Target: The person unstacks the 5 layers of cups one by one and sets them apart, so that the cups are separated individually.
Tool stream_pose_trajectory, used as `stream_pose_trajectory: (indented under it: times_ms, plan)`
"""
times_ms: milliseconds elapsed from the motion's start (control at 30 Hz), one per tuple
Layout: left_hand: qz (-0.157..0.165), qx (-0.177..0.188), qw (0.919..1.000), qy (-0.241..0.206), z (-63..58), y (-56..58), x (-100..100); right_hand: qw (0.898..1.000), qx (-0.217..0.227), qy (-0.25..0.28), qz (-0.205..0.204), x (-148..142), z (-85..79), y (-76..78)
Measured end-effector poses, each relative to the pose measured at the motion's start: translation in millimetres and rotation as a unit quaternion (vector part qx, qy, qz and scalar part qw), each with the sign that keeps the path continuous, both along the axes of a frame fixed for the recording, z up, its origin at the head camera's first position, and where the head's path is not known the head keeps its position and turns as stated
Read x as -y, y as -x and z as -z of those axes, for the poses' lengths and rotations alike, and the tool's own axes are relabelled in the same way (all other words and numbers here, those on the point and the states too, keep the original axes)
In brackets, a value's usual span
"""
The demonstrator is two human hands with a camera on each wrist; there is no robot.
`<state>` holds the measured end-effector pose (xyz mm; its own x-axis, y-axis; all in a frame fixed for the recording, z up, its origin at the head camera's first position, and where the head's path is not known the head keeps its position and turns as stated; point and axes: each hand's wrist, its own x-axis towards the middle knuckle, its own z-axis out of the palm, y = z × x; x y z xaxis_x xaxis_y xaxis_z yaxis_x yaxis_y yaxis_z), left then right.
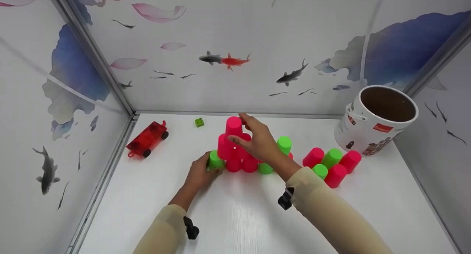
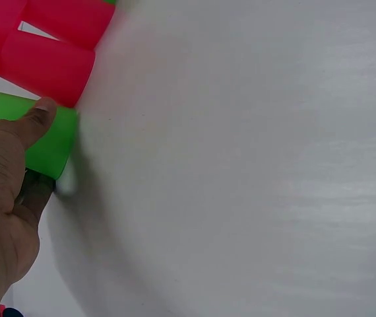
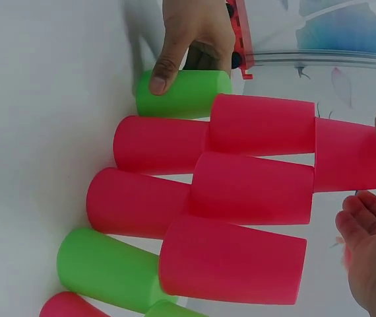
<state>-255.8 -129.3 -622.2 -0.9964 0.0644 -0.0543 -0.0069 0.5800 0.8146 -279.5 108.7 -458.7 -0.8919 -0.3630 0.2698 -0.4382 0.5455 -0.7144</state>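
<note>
Upside-down plastic cups stand in a stacked row. My left hand (image 1: 200, 171) grips a green cup (image 1: 216, 160) at the left end of the bottom row, with its thumb along the near side in the left wrist view. That cup stands right beside a pink cup (image 1: 233, 165). Around the top pink cup (image 1: 234, 125) my right hand (image 1: 259, 138) has its thumb on one side and its fingers on the other. The top cup sits over two pink cups (image 3: 260, 125) of the middle tier. Part of the row's right side is hidden behind my right forearm.
Right of the row stands a cluster of pink and green cups (image 1: 333, 157). A white bucket (image 1: 375, 121) occupies the back right corner. A red toy wagon (image 1: 148, 139) lies at the back left, and a small green block (image 1: 199, 122) is near the back wall.
</note>
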Motion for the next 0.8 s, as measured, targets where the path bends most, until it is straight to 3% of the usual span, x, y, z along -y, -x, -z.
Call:
stream_pose_trajectory:
  times_ms: [333, 567, 800]
  plan:
    - [0.0, 0.004, 1.0, 0.002, 2.0, 0.2, -0.3, 0.998, 0.021, 0.065, -0.005, 1.9, 1.1, 0.1]
    - [-0.001, 0.003, 1.0, 0.001, -0.1, -0.1, -0.5, 0.998, -0.025, 0.064, -0.002, -13.8, -7.2, -0.6]
    - [0.0, -0.003, 0.9999, 0.015, -1.0, 0.2, -0.9, 0.995, -0.068, 0.066, 0.011, -48.0, -15.2, -0.2]
